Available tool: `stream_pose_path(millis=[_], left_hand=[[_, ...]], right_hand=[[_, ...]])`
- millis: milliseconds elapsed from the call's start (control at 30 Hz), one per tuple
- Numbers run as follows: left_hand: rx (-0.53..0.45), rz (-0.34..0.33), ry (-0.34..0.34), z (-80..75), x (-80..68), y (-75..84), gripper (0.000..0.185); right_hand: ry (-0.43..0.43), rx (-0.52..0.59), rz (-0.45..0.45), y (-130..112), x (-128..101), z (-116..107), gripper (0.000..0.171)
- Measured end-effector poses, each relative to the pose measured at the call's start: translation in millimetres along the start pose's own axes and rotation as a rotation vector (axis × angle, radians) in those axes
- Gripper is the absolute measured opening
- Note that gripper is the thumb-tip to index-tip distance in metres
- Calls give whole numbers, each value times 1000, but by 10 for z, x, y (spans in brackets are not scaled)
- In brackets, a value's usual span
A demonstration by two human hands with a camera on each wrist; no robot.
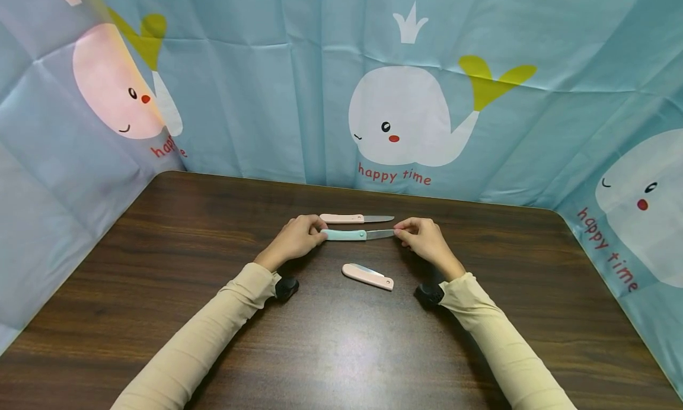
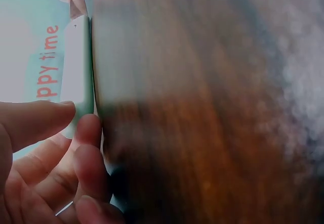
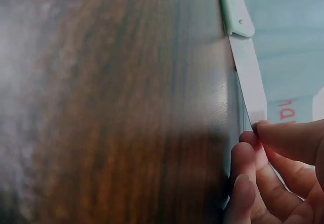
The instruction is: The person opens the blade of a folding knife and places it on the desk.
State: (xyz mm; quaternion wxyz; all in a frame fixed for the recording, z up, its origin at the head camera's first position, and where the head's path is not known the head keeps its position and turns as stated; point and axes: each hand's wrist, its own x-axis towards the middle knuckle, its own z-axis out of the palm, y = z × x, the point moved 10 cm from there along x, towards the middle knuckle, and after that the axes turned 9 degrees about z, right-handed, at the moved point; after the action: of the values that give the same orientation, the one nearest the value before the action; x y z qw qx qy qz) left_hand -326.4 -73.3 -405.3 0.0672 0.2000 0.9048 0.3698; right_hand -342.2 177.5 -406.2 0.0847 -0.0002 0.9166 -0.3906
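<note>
A folding knife with a mint-green handle (image 1: 345, 235) lies stretched out between both hands, its blade (image 1: 380, 234) unfolded to the right. My left hand (image 1: 300, 237) pinches the butt of the handle between thumb and fingers. At the other end, my right hand (image 1: 424, 239) pinches the blade's tip; the right wrist view shows thumb and fingertip meeting on the blade (image 3: 249, 79). Just behind it, a pink folding knife (image 1: 341, 218) lies unfolded and parallel. A second pink folding knife (image 1: 368, 277) rests nearer the person, its blade folded along the handle.
The dark wooden table (image 1: 331, 351) ends at a back edge close behind the knives. A light blue curtain (image 1: 299, 102) printed with whales hangs behind and at both sides. Dark wrist devices (image 1: 287, 288) sit under the cream sleeves (image 1: 213, 327).
</note>
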Motion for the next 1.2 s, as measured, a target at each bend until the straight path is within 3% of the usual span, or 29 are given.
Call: stream_pose_path(millis=[433, 733, 933, 1200], left_hand=[[18, -13, -12, 6, -10, 9, 30], [-9, 17, 1, 6, -52, 41, 26], [-18, 53, -4, 58, -108, 112, 24], [-30, 52, -35, 162, -196, 197, 23]], right_hand=[[-8, 20, 30, 57, 17, -10, 24], [-23, -12, -33, -14, -77, 22, 22], [-61, -27, -90, -100, -231, 50, 22], [-134, -64, -165, -150, -468, 125, 23]])
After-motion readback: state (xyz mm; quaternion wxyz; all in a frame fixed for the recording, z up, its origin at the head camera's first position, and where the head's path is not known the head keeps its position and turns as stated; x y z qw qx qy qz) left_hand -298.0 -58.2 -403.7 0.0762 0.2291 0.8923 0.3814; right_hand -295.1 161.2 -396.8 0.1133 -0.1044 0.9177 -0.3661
